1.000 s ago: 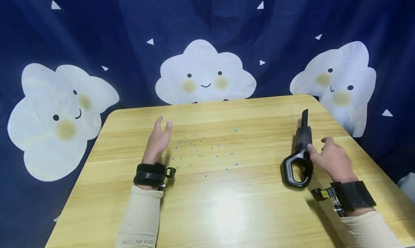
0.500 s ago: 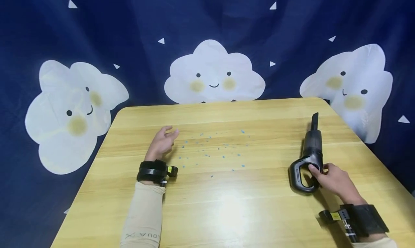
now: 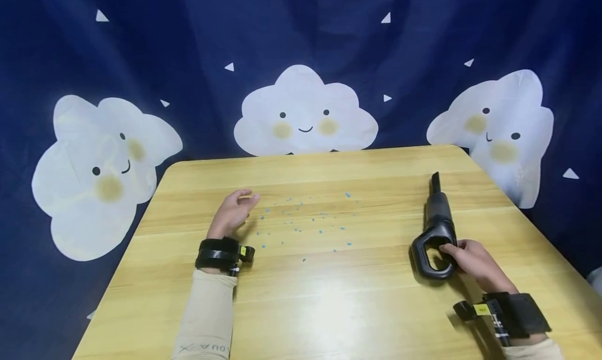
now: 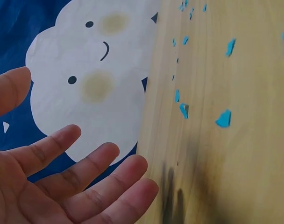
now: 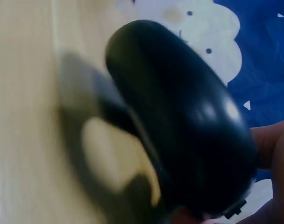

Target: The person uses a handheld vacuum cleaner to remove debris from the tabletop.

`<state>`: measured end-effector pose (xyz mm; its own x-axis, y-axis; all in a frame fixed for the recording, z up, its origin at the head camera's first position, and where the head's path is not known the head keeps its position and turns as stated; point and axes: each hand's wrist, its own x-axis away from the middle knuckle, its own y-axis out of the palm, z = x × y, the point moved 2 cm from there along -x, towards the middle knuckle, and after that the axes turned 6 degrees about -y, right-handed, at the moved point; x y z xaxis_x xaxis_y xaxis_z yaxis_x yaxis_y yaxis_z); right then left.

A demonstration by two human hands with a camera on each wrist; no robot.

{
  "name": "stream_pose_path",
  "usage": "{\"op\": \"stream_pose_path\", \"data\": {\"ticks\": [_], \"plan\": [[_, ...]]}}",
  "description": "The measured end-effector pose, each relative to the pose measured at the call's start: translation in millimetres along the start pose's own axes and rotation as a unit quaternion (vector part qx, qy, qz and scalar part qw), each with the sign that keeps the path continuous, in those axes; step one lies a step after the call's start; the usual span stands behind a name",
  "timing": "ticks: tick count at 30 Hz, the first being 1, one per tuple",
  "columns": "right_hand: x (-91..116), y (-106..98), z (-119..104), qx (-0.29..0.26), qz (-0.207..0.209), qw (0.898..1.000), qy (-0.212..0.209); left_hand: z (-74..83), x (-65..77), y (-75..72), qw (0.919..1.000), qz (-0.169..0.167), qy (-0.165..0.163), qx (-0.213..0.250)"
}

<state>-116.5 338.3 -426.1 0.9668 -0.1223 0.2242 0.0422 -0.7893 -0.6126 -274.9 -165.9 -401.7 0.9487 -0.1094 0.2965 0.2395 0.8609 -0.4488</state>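
Note:
A black handheld vacuum cleaner [image 3: 440, 225] points its narrow nozzle toward the table's far edge. My right hand [image 3: 481, 264] grips the right side of its loop handle, with the thumb over the inner edge. In the right wrist view the vacuum's rounded dark end [image 5: 179, 112] fills the middle, and parts of my fingers show at the lower right. My left hand [image 3: 232, 212] hovers over the table with nothing in it; the left wrist view shows its fingers [image 4: 97, 186] spread and relaxed. Small blue scraps [image 4: 223, 119] lie scattered to its right.
The wooden table [image 3: 282, 308] has rounded far corners. Behind it hangs a dark blue curtain [image 3: 197, 36] printed with white clouds. Both forearms wear black wrist straps with small cameras.
My right hand has moved from beside the vacuum's body to a grip on its handle, and the vacuum has shifted slightly left. My left hand's raised fingers have lowered and turned rightward.

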Motion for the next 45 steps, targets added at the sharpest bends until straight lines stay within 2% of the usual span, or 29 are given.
{"op": "stream_pose_path", "data": {"ticks": [2,3,4,5,6,7,8,9,11,12,13,15,16,19,22,24,25,27,28,33,35,37,39,41,45], "plan": [[-1.9,2.1,-3.2,-0.067,-0.011,0.998,-0.005,-0.2,0.5,-1.0,1.0,0.003,0.001,0.001],[-2.6,2.6,-4.5,-0.117,-0.02,0.993,-0.007,-0.2,0.6,-1.3,1.0,0.003,0.002,0.0],[-3.1,2.7,-5.8,-0.172,-0.032,0.984,-0.007,-0.4,0.9,-1.5,1.0,0.002,0.003,0.001],[-3.4,2.6,-6.9,-0.239,-0.045,0.97,-0.006,-0.5,1.0,-1.5,1.0,0.001,0.004,-0.001],[-3.7,1.8,-7.9,-0.315,-0.065,0.947,-0.01,-0.9,1.0,-1.5,1.0,0.001,0.003,-0.002],[-3.7,1.0,-8.6,-0.397,-0.09,0.913,-0.012,-1.3,1.0,-1.6,1.0,0.0,0.005,-0.005],[-3.7,0.1,-9.2,-0.476,-0.118,0.871,-0.013,-1.6,1.1,-1.5,1.0,-0.001,0.005,-0.007],[-3.7,-0.7,-9.5,-0.545,-0.148,0.825,-0.011,-2.0,1.2,-1.3,0.9999,-0.002,0.006,-0.009],[-4.0,-1.5,-9.4,-0.654,-0.216,0.725,-0.003,-2.4,1.2,-0.6,0.9999,-0.006,0.01,-0.012],[-4.0,-1.2,-9.2,-0.689,-0.244,0.682,0.005,-2.2,1.3,-0.3,0.9998,-0.008,0.011,-0.011],[-4.2,-0.2,-8.3,-0.713,-0.264,0.649,0.013,-1.9,1.5,0.0,0.9998,-0.009,0.013,-0.012],[-5.6,3.5,-6.3,-0.743,-0.285,0.604,0.028,-0.8,1.9,0.4,0.9998,-0.01,0.014,-0.013],[-6.6,5.8,-5.8,-0.751,-0.295,0.589,0.035,-0.9,2.2,0.4,0.9998,-0.009,0.014,-0.013],[-8.9,12.0,-6.1,-0.76,-0.315,0.567,0.048,-0.5,3.3,0.2,0.9998,-0.007,0.015,-0.014],[-10.2,14.5,-12.8,-0.753,-0.328,0.569,0.043,-0.2,3.4,0.1,0.9997,-0.007,0.018,-0.015],[-10.7,15.4,-18.8,-0.745,-0.317,0.586,0.033,-0.1,3.2,0.4,0.9996,-0.007,0.02,-0.016],[-11.0,15.8,-22.2,-0.737,-0.307,0.602,0.025,0.0,3.1,0.5,0.9996,-0.006,0.02,-0.019],[-11.3,16.6,-28.7,-0.712,-0.281,0.644,0.009,0.3,3.1,1.2,0.9996,-0.005,0.02,-0.02],[-11.2,16.9,-31.7,-0.694,-0.267,0.668,-0.002,0.4,3.0,1.6,0.9996,-0.004,0.02,-0.02],[-13.7,16.6,-47.5,-0.566,-0.169,0.805,-0.055,0.0,1.7,3.0,0.9997,0.001,0.016,-0.02],[-17.7,15.4,-55.2,-0.505,-0.123,0.851,-0.073,0.0,1.3,3.0,0.9996,0.001,0.016,-0.022],[-22.9,13.5,-63.7,-0.44,-0.076,0.891,-0.088,0.7,1.2,2.7,0.9996,0.001,0.017,-0.023],[-29.0,11.4,-72.2,-0.395,-0.046,0.913,-0.096,1.8,1.6,2.2,0.9996,0.002,0.019,-0.022],[-34.5,9.7,-80.2,-0.363,-0.031,0.925,-0.106,2.6,1.9,1.5,0.9995,0.002,0.021,-0.023],[-43.6,7.9,-95.7,-0.345,-0.037,0.93,-0.121,2.0,2.4,1.5,0.9995,0.006,0.019,-0.022]]}}
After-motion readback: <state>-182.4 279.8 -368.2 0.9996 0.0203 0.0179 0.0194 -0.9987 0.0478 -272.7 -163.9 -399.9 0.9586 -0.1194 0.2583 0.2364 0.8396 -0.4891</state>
